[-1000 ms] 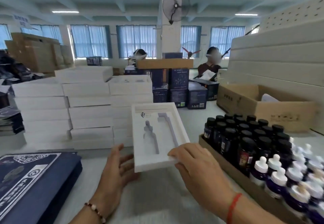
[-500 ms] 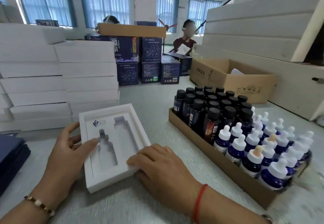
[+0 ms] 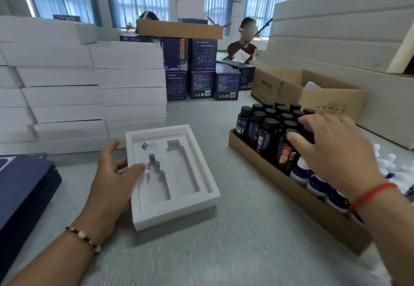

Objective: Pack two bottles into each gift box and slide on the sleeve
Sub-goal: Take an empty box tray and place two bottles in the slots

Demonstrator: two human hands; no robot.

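I note the white foam-lined gift box [image 3: 172, 176] lying empty on the grey table [image 3: 235, 229], my left hand [image 3: 112, 180] resting flat against its edge. My right hand [image 3: 336, 151], fingers spread and holding nothing, hovers over the black-capped dark bottles [image 3: 257, 126] in their cardboard tray [image 3: 291, 194]. Risk: the tight packing could topple neighbouring bottles on lifting.

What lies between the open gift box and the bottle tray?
Only bare grey table lies between the gift box and the bottle tray, seen in the head view.
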